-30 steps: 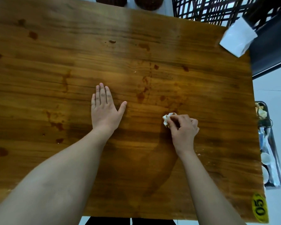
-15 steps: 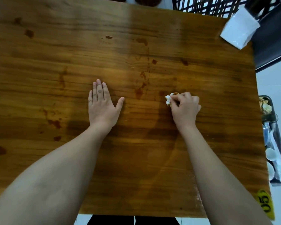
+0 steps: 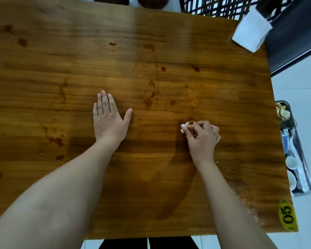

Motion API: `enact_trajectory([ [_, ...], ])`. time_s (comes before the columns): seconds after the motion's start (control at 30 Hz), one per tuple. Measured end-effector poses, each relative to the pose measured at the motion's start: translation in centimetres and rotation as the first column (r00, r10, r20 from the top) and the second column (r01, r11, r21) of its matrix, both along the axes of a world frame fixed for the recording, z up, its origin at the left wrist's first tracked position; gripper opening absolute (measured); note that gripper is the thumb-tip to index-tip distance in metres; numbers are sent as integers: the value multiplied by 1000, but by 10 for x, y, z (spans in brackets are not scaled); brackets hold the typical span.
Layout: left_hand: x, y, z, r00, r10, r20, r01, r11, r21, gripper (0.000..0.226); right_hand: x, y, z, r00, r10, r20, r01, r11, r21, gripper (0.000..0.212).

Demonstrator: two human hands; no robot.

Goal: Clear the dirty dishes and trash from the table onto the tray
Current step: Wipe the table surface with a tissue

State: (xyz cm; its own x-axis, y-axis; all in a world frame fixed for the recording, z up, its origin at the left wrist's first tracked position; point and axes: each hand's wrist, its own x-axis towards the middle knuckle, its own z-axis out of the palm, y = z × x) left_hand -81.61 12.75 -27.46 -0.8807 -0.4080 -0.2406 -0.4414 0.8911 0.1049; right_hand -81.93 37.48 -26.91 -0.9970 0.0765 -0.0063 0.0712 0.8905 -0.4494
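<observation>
Overhead view of a wooden table (image 3: 169, 33), marked with reddish-brown stains (image 3: 148, 101) from the centre out toward 9 and 12 o'clock. Just left of centre, left hand (image 3: 109, 121) flat on the wood, palm down, fingers straight and close together, thumb spread toward 3 o'clock, holding nothing. Toward 3 o'clock from it, well apart, right hand (image 3: 203, 137) knuckles up, fingers curled, pinching a small crumpled white napkin (image 3: 186, 125) against the tabletop. Brown smear on the napkin's top. Both forearms bare, entering from 6 o'clock, with a darker patch on the wood between them. At 1 o'clock, on the table's far corner, a white packet (image 3: 250, 32). At 5 o'clock, on the near corner, a yellow sticker (image 3: 287, 215) reading 05. Off the table's edge at 3 o'clock, a dark tray (image 3: 301, 155) with food scraps (image 3: 282, 112) at its far end and two small white cups (image 3: 291, 161) at its near end. Beyond the far edge, between 12 and 1 o'clock, a dark lattice (image 3: 214, 6).
</observation>
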Motion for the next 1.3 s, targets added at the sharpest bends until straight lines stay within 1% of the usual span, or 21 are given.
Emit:
enact_trajectory([
  [0.1, 2, 1, 0, 1000, 3, 4, -3, 1000, -1, 82, -9, -3, -1, 999, -37, 2, 37, 999, -11, 20],
  [0.37, -1, 1, -3, 1000, 17, 11, -17, 1000, -18, 83, -74, -11, 4, 994, -110, 29, 110, 994, -3, 24],
  [0.53, -1, 1, -2, 1000, 17, 1, -17, 1000, -25, 83, -100, -10, 10, 993, -109, 55, 109, 994, 11, 26],
  [0.67, 0, 1, -2, 1000, 16, -1, -16, 1000, -18, 82, -95, -10, 13, 992, -97, 79, 90, 992, 85, 27],
  [0.8, 1, 2, -3, 1000, 13, -23, -13, 1000, -8, 82, -80, -6, 18, 990, -86, 109, 75, 992, 105, 27],
  [1.03, 0, 2, -2, 1000, 13, -19, -14, 1000, -11, 83, -45, 5, 17, 989, -84, 121, 70, 990, 121, 25],
  [1.3, 0, 1, -1, 1000, 21, -11, -22, 1000, -9, 83, -61, 1, 13, 985, -135, 104, 128, 989, 74, 25],
])
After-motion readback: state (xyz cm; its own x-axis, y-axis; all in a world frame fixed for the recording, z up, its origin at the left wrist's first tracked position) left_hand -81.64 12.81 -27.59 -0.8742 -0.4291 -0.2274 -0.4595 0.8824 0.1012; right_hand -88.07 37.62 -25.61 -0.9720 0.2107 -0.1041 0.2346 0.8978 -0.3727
